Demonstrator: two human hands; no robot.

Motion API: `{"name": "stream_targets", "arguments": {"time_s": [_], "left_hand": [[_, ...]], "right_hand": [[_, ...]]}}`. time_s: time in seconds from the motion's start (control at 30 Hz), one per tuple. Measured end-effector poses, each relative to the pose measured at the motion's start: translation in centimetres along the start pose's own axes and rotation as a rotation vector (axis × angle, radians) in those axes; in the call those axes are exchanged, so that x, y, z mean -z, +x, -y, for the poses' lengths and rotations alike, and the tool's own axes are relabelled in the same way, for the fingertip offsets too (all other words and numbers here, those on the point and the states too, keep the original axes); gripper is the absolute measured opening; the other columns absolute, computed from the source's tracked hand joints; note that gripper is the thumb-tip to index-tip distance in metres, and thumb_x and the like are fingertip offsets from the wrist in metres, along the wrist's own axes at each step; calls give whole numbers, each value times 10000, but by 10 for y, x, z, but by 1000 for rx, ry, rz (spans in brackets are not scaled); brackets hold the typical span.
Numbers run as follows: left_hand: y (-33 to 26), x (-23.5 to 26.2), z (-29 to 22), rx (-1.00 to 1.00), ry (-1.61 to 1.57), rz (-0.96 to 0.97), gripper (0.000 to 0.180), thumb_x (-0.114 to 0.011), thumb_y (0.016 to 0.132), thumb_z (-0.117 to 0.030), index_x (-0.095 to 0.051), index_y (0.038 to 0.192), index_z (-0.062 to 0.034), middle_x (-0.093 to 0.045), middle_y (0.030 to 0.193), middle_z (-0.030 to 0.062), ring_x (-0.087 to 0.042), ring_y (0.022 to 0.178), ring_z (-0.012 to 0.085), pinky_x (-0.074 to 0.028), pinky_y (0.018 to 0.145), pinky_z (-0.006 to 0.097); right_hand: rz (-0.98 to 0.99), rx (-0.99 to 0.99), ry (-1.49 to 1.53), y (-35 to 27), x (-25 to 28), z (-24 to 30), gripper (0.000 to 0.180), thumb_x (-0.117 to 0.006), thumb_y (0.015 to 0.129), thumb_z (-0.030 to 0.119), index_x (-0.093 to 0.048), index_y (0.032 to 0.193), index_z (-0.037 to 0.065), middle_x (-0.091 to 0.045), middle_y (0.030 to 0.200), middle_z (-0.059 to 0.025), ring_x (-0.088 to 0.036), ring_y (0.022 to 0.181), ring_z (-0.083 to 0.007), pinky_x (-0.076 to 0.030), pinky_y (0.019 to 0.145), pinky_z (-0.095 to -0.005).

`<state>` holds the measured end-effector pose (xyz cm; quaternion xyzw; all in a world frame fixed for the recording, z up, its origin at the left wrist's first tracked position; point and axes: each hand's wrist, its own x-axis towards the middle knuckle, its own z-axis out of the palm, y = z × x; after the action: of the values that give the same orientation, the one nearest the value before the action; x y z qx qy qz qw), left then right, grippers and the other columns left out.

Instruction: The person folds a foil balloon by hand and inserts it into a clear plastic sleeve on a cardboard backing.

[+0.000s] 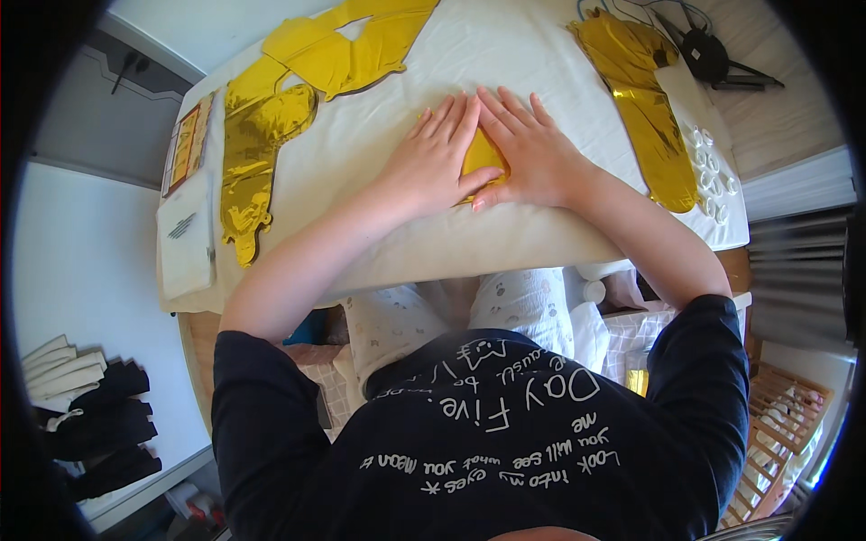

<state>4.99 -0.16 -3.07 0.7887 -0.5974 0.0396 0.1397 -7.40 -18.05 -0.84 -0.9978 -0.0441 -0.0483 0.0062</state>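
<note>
A folded piece of gold foil, which looks like a flat foil balloon (483,155), lies on the cream-covered table (361,180) near its front edge. Both hands press flat over it and hide most of it. My left hand (442,151) covers its left side with fingers stretched out, and my right hand (530,144) covers the right side in the same way. The forefingers come close together at the far end, while the thumbs meet near the table's edge. A triangle of foil shows between them.
Flat gold foil balloons lie at the left (248,162), the back (361,54) and the right (645,108). Several small white rolls (713,176) sit on the right edge. Beyond them is a black antenna device (705,56) with cables. White packets (187,236) lie on the left.
</note>
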Motion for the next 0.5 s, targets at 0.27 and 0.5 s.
{"name": "stream_targets", "arguments": {"time_s": [0.27,0.5], "left_hand": [[4,9,-9,62,35,121,1095,-523,940,-748,-242,1617,65,-258,1683,279,-193,1598,382,-154,1298,506],[2,3,-4,15,79,82,1117,-544,925,-764,-249,1616,63,-244,1694,261,-178,1605,356,-154,1300,496]], "right_hand": [[-19,11,491,-2,2,-30,1109,-524,950,731,-47,1675,39,-178,1721,-225,-104,1616,-354,-85,1310,-517],[123,174,204,-5,10,-50,1205,-669,835,714,-122,1671,41,-176,1726,-206,-105,1616,-352,-73,1310,-534]]}}
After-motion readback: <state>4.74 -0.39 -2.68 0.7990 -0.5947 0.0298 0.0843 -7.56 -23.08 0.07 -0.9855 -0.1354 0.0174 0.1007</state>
